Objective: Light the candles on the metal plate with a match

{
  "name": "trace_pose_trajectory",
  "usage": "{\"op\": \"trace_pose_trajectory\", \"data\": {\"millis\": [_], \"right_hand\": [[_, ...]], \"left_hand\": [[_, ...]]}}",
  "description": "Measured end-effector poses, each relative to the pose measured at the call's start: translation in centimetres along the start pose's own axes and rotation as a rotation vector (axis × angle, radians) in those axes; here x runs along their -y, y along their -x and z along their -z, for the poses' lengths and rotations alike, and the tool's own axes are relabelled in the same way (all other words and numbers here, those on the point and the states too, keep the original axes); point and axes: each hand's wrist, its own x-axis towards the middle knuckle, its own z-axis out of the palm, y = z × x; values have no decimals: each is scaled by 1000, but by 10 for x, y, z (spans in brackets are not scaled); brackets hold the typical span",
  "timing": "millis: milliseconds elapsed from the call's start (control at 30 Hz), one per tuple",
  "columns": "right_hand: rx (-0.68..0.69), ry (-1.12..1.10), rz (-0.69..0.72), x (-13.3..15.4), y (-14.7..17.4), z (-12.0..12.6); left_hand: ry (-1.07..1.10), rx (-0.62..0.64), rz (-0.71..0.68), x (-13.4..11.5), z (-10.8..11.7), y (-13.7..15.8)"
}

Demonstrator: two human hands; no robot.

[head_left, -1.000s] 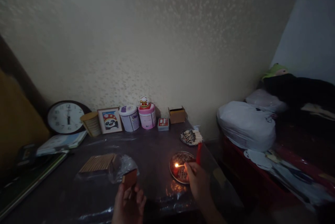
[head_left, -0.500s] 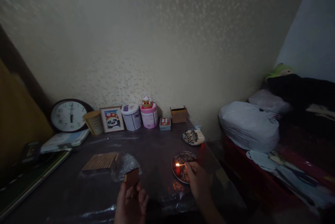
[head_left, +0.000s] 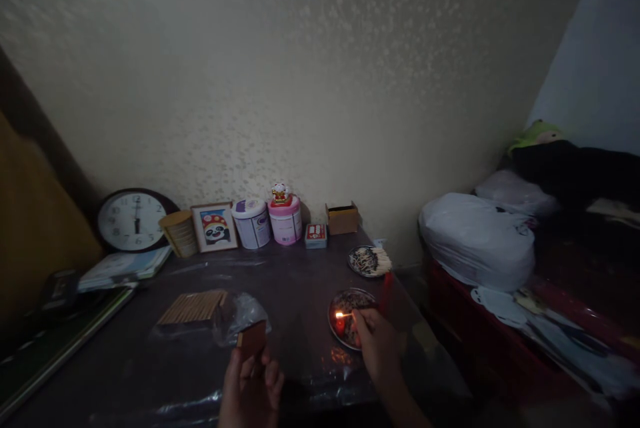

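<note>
Two hands of mine sit low in the view, over the near edge of the dark surface (head_left: 300,281). My right hand (head_left: 379,348) pinches a burning match (head_left: 345,315) between thumb and fingertips, its flame held over a small round dish (head_left: 334,313) that already holds spent matches. My left hand (head_left: 250,388) is closed around a small brown matchbox (head_left: 251,339), holding it upright just above the surface, well apart from the flame.

Just beyond the matchbox lies a crumpled clear plastic bag (head_left: 243,313), and beside that a flat row of wooden sticks (head_left: 195,306). A second dish (head_left: 369,261) with pale unburnt matches sits farther back on the right, near the surface's edge. Along the wall stand a round clock (head_left: 131,221), a tan cup (head_left: 179,233), a framed panda picture (head_left: 216,227), a white tin (head_left: 251,223), a pink tin (head_left: 285,220) with a little figurine on top, a small red box (head_left: 315,235) and an open cardboard box (head_left: 342,218). Off to the right, a white plastic bag (head_left: 475,238) rests on a bed.
</note>
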Motion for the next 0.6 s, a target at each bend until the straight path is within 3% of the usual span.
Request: {"op": "trace_pose_trajectory", "data": {"millis": [600], "right_hand": [[-81,-27,-15,12,1,6]], "left_hand": [[-3,-39,13,0,1,0]]}}
